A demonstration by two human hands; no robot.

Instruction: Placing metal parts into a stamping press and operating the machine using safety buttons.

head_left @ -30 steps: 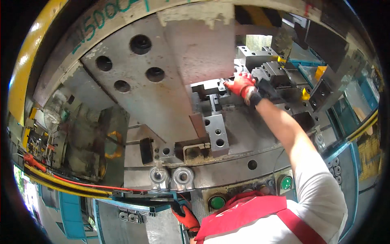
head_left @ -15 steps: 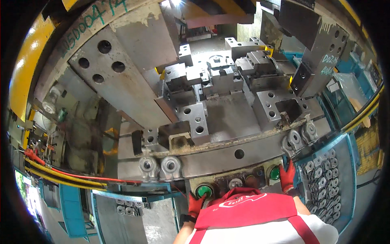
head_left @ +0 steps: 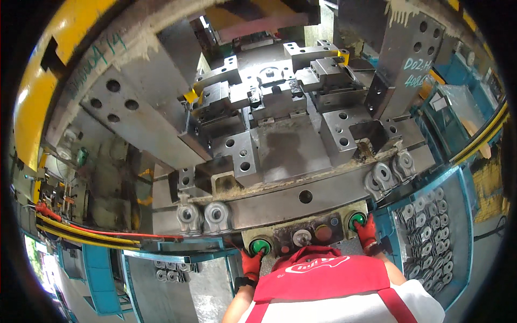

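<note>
My left hand (head_left: pixel 251 265), in a red glove, reaches a finger onto the left green push button (head_left: pixel 259 246) of the control panel (head_left: pixel 280 237). At the panel's right end, a fingertip of my red-gloved right hand (head_left: pixel 368 232) touches the other green button (head_left: pixel 356 220). Neither hand holds anything. Beyond the panel stands a large press with steel die blocks (head_left: pixel 280 102) on its bed. Two ring-shaped metal parts (head_left: pixel 217 216) lie on the front ledge at left. More ring-ended parts (head_left: pixel 381 176) rest at the ledge's right end.
Right of me, a blue-edged bin (head_left: pixel 464 242) holds rows of several ring-shaped parts (head_left: pixel 425 237). At left, a metal table (head_left: pixel 207 290) carries several similar parts (head_left: pixel 171 272). Heavy steel columns (head_left: pixel 134 116) flank the die; yellow-black guard bars (head_left: pixel 81 233) run along the left.
My right hand has moved left from beside the panel onto its green button. The left hand has moved up onto its button. The whole view has shifted slightly.
</note>
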